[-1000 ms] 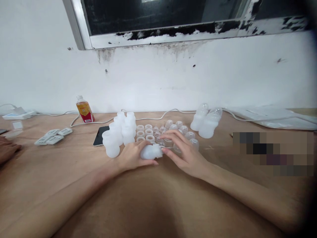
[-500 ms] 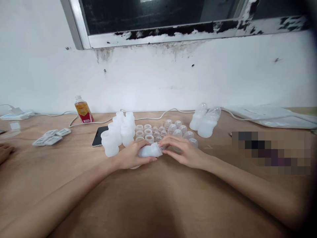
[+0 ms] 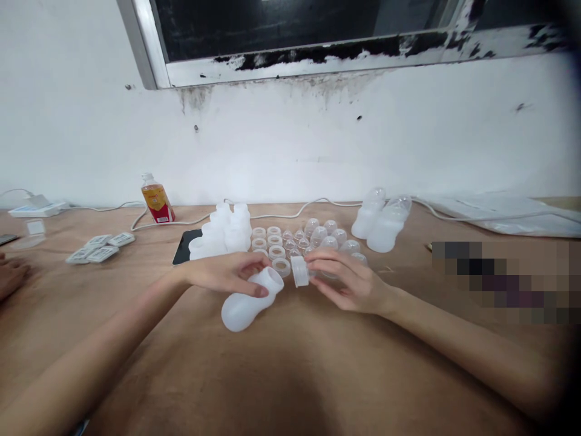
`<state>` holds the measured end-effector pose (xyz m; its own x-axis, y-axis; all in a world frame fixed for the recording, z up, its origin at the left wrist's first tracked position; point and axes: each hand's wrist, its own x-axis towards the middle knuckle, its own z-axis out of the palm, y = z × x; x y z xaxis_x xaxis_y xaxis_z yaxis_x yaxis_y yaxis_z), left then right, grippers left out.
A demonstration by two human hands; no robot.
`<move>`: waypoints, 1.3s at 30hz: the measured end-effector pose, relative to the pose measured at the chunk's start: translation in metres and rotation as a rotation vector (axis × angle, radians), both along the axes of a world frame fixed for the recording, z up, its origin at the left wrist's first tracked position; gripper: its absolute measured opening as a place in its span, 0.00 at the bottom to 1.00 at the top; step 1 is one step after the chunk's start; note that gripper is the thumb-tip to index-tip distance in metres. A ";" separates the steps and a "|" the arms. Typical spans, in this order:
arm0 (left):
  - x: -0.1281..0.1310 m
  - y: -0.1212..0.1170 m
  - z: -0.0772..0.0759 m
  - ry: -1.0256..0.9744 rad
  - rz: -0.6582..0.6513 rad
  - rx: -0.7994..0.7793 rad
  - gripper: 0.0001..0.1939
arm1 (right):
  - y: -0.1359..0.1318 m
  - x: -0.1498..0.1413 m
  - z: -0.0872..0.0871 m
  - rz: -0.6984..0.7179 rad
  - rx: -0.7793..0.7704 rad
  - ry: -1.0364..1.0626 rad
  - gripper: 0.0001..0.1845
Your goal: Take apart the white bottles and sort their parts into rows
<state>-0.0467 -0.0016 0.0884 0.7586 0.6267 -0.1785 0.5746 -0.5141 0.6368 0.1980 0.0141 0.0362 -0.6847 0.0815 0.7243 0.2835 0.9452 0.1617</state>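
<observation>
head view: the left hand [image 3: 224, 274] grips a frosted white bottle [image 3: 249, 301] near its open neck, thumb under and fingers over it, so the bottle hangs tilted with its base low toward the person and its mouth aimed up to the right. the base sits close to the wooden table [image 3: 290, 369]; whether it touches cannot be told. the right hand [image 3: 351, 280] pinches a small white screw ring [image 3: 299, 270] between thumb and fingertips, its opening turned toward the bottle mouth. ring and bottle mouth are just beside each other but apart, a narrow gap between them. both hands are closed around what they carry, meeting at the middle of the table.

just behind the hands lie rows of loose white rings [image 3: 269, 240] and clear dome caps [image 3: 327, 236]. to the left of these stands a cluster of upright white bottles [image 3: 224, 233], with a dark phone [image 3: 182, 254] flat beside them. farther right, two capped bottles [image 3: 384, 221] lie on their sides. a small drink bottle with a red label [image 3: 155, 200] stands near the wall, a white cable [image 3: 290, 213] trailing along the back edge. flat white packets [image 3: 98, 249] lie at the left, and another person's hand [image 3: 11, 275] rests on the table at the far left edge. a clear plastic bag [image 3: 499, 212] lies at the far right.
</observation>
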 end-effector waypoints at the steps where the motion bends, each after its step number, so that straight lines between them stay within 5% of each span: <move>1: -0.002 -0.002 0.005 -0.001 0.026 0.053 0.17 | -0.001 -0.001 -0.002 -0.015 -0.023 -0.041 0.17; 7: -0.012 -0.013 0.030 0.359 0.253 0.555 0.21 | -0.006 -0.014 -0.020 -0.116 -0.284 -0.363 0.14; 14: -0.033 0.000 0.021 0.584 0.348 0.855 0.26 | -0.008 -0.017 -0.025 -0.211 -0.516 -0.376 0.15; 28: -0.038 0.014 0.009 0.603 0.401 0.936 0.28 | -0.008 -0.017 -0.027 -0.246 -0.596 -0.308 0.15; 33: -0.015 -0.004 0.015 0.471 0.385 1.018 0.29 | -0.009 -0.020 -0.028 -0.271 -0.683 -0.255 0.14; 36: 0.015 -0.019 0.001 0.314 0.260 0.969 0.25 | -0.009 -0.023 -0.028 -0.305 -0.689 -0.240 0.14; 39: 0.040 -0.025 -0.032 0.218 0.093 0.870 0.25 | -0.010 -0.026 -0.028 -0.309 -0.683 -0.257 0.12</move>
